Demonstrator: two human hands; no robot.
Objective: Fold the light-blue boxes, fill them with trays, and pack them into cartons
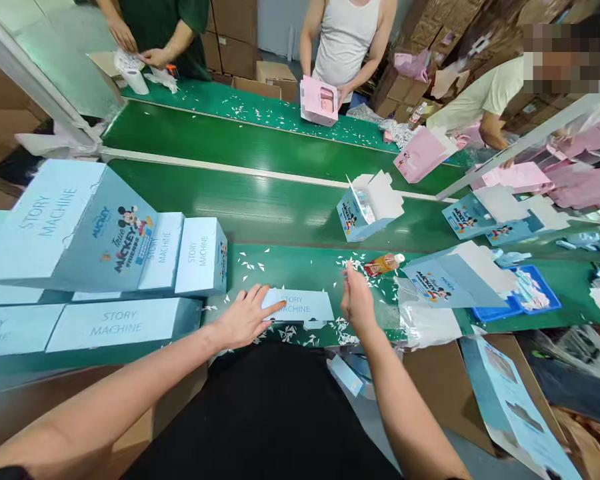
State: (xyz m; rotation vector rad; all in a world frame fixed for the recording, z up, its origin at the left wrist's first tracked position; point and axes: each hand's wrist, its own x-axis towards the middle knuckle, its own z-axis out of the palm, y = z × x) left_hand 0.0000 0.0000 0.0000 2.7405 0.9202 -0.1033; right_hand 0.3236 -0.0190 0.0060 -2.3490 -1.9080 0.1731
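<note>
A light blue carton (300,305) printed "STORY MACHINE" lies in front of me on the green work surface. My left hand (245,317) rests on its left end, fingers spread and the thumb reaching onto the printed face. To the right of the carton and apart from it, my right hand (357,297) is raised and closed; whatever it may hold is hidden. Small white paper scraps (347,330) lie around the carton. Just beyond my right hand, a bottle of amber drink (384,265) lies on its side.
Stacked blue cartons (200,257) stand at left. On the belt (280,213) sits an open blue box (363,210). Another open box (445,280) stands near a blue tray (540,293) at right. Across the line, a co-worker holds a pink box (320,101); other people work alongside.
</note>
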